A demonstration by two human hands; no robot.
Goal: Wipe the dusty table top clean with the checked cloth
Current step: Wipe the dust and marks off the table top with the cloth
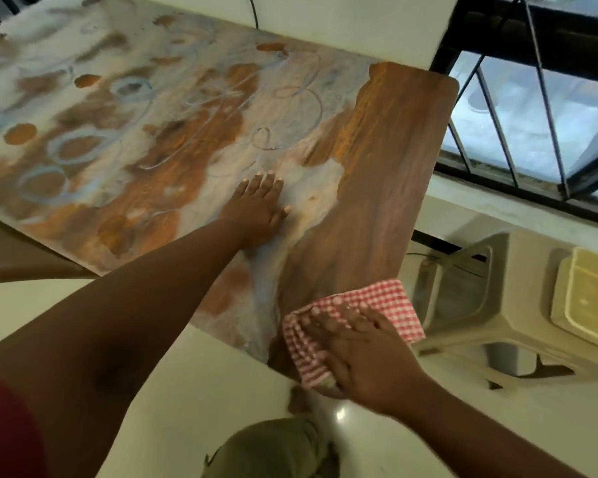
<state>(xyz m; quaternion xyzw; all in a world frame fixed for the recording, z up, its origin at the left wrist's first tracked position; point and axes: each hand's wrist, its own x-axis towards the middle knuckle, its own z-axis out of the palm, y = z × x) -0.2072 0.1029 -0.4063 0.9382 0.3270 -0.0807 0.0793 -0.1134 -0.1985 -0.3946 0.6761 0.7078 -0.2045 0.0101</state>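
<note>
Right hand [366, 360], fingers straight, pressed the checked cloth [353, 319] at lower right of the table top [377, 188]; left hand [259, 208] lay flat, holding nothing, at centre.

The left arm reached far forward, nearly straight, its hand [256, 212] lying flat, palm down, fingers together and straight, thumb out to the right. The right arm came in from the lower right, its hand [366, 353] also palm down with fingers extended and slightly spread.
</note>
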